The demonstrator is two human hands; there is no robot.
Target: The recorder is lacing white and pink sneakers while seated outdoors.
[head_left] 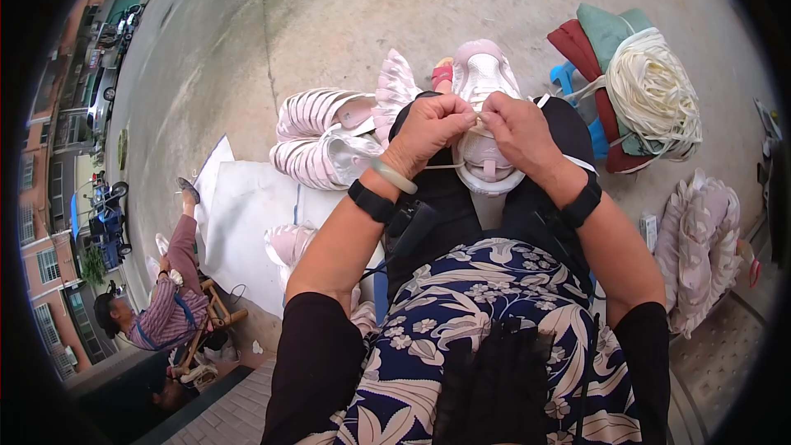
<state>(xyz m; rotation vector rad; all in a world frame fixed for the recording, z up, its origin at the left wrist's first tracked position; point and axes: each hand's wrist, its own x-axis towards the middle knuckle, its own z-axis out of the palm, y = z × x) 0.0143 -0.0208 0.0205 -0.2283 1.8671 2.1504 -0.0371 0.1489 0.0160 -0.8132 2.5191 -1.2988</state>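
A pale pink and white sneaker (486, 74) rests on my lap between my knees, its pink toe pointing away from me. My left hand (432, 132) is closed above its lacing area, thumb and forefinger pinching a thin whitish shoelace. From the other side my right hand (521, 133) pinches the same spot, so the fingertips of both hands nearly meet over the tongue. A strand of lace (445, 166) stretches out below my left hand. My fingers cover much of the sneaker's middle.
Nested pink-white shoes (317, 144) lie left of my knees, near a white sheet (255, 206). At right, a bundle of cream laces (655, 86) sits on red and green cloth over something blue. More pink-white shoes (700, 239) are stacked nearer. A person (169, 313) sits far left.
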